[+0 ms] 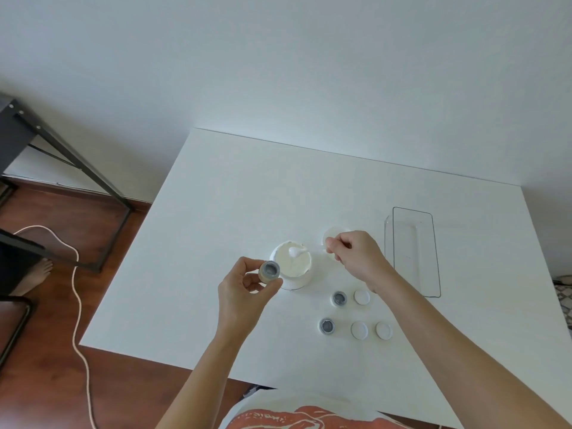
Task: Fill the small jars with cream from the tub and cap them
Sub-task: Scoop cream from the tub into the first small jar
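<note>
Three small jars in view: one held in left hand (244, 284), pinched at its side wall between thumb and fingers, just beside the tub (292, 267); two more jars (339, 298) (327, 326) stand open on the table (216, 212), caps (361, 297) alongside. Held jar (270, 270) tilts, mouth toward camera and tub. Right hand (356, 255) pinches the spatula (298, 251); handle runs approx. left-right, loaded tip over the cream. Jars look light, rigid, likely slick if smeared; grip sides only, not rim. Cream is soft, sticky; keep spatula level during transfer.
</note>
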Tool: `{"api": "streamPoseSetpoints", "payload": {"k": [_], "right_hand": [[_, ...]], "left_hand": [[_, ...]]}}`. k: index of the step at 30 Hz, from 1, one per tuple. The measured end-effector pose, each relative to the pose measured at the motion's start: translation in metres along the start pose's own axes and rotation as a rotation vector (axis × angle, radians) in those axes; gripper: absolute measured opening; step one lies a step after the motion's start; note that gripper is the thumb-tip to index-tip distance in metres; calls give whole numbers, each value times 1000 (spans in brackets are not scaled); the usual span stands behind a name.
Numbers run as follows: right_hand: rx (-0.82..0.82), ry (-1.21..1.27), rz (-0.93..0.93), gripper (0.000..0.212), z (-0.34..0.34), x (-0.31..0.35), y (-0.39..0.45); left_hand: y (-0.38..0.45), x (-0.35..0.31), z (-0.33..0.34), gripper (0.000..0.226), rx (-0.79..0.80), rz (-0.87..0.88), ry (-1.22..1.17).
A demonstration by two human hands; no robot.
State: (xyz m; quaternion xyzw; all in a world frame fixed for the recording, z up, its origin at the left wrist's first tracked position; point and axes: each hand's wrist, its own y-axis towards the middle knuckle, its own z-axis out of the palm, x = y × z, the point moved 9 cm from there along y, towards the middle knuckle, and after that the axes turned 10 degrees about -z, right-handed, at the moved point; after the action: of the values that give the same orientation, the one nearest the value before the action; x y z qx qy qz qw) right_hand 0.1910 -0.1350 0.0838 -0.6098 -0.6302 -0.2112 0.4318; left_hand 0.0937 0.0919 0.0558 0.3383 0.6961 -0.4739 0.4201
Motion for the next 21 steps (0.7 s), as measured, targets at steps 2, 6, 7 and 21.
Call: {"api": "streamPoseSetpoints", "payload": {"k": [2, 6, 7, 21], "right_hand": [[6, 82, 8, 30, -2, 4, -4], [10, 108, -15, 30, -5, 17, -10], [3, 87, -30, 30, -6, 21, -11], [-159, -468, -843, 16, -7, 114, -57]], "left_hand": [[3, -4, 5, 31, 13, 3, -7], [7, -14, 16, 32, 41, 3, -25], [8, -17, 18, 32, 48, 4, -28], [10, -25, 21, 25, 56, -61, -83]]}}
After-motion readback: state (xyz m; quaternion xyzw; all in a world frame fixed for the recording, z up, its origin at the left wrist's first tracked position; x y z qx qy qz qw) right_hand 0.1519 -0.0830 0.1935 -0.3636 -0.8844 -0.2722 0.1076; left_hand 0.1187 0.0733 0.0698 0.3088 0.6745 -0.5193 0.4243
